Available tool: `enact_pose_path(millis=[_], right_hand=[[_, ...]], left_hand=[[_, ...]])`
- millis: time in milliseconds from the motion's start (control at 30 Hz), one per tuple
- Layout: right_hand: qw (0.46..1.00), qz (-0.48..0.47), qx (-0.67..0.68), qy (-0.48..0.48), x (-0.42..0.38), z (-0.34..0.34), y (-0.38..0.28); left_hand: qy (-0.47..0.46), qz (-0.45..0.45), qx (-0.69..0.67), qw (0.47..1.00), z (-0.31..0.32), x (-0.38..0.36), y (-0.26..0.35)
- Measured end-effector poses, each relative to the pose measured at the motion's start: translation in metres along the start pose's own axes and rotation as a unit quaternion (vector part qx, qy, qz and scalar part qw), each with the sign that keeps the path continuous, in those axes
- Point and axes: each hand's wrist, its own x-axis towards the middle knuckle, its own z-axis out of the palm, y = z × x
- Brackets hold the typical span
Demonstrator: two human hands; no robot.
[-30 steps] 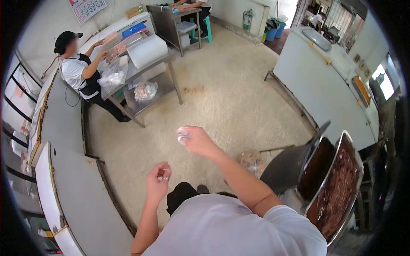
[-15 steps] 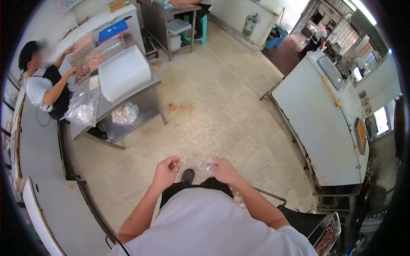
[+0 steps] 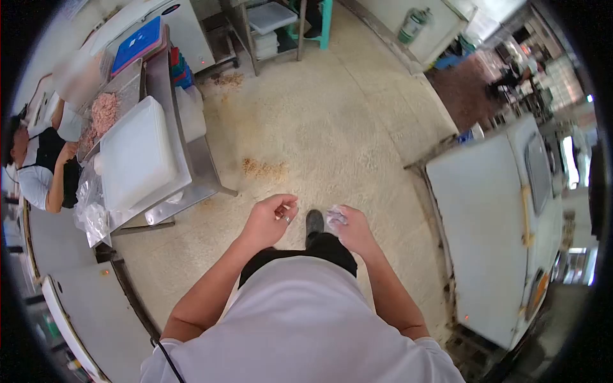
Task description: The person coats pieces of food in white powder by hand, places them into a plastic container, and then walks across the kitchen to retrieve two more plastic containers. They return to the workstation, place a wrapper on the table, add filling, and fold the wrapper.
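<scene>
My left hand (image 3: 271, 220) is in front of my waist, its fingers loosely curled and apart, with a ring on one finger and nothing visible in its grasp. Level with it to the right, my right hand (image 3: 357, 233) is closed on a small wad of crumpled clear plastic (image 3: 336, 218), which pokes out at the fingertips. Between the hands, a dark boot (image 3: 314, 222) shows on the pale floor.
A steel table (image 3: 205, 167) at left carries a white tub (image 3: 142, 153), a clear tray of pink ground meat (image 3: 105, 115) and plastic bags. A person (image 3: 45, 159) works behind it. White chest freezers (image 3: 482, 236) line the right; a green cylinder (image 3: 414, 25) stands by the back wall.
I have moved forward and my view has turned, so the table is closer and the right freezer has shifted. Both hands sit higher in view; the plastic stays in my right hand.
</scene>
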Motion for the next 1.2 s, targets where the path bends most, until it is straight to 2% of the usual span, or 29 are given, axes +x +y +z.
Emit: enact_pose_path(millis=[33, 67, 233, 333, 433, 533, 633, 700, 867, 1033, 1067, 1100, 1167, 1200], right_hand=[[0.999, -0.017, 0.029, -0.020, 0.034, -0.014, -0.016], [0.999, -0.030, 0.003, -0.044, 0.067, -0.028, -0.033], [0.979, -0.096, -0.090, -0.156, 0.217, -0.062, -0.115], [0.973, -0.139, -0.068, -0.170, 0.304, -0.057, -0.139], [0.975, -0.123, -0.065, -0.174, 0.392, -0.046, -0.148], [0.971, -0.123, -0.113, -0.171, 0.475, -0.042, -0.167], [0.970, -0.118, -0.133, -0.168, 0.560, -0.043, -0.167], [0.972, -0.093, -0.133, -0.170, 0.617, -0.045, -0.166], [0.970, -0.053, -0.135, -0.197, 0.789, -0.027, -0.111], [0.970, 0.159, -0.037, -0.181, 1.021, 0.024, -0.021], [0.976, 0.153, 0.017, -0.152, 1.073, 0.031, 0.014], [0.979, 0.146, 0.071, -0.122, 1.123, 0.038, 0.042], [0.980, 0.138, 0.029, -0.139, 1.219, 0.048, 0.050], [0.984, 0.118, -0.007, -0.135, 1.272, 0.053, 0.066]], left_hand=[[0.012, -0.005, 0.001, 1.000, -0.001, 0.023, 0.008], [0.035, 0.013, 0.011, 0.999, -0.003, 0.042, 0.014], [0.151, -0.052, -0.032, 0.987, -0.031, 0.135, 0.023], [0.203, -0.081, -0.037, 0.975, -0.053, 0.203, 0.005], [0.219, -0.124, -0.087, 0.964, -0.076, 0.283, -0.020], [0.215, -0.152, -0.068, 0.962, -0.103, 0.369, -0.039], [0.240, -0.131, -0.113, 0.955, -0.122, 0.453, -0.059], [0.237, -0.152, -0.120, 0.952, -0.137, 0.500, -0.062], [0.296, -0.203, -0.167, 0.918, -0.147, 0.595, -0.106], [0.394, -0.267, -0.242, 0.846, -0.129, 0.678, -0.178], [0.401, -0.312, -0.276, 0.816, -0.125, 0.693, -0.189], [0.412, -0.308, -0.291, 0.807, -0.107, 0.696, -0.208], [0.435, -0.294, -0.317, 0.790, -0.064, 0.706, -0.251], [0.417, -0.320, -0.333, 0.783, -0.054, 0.713, -0.259]])
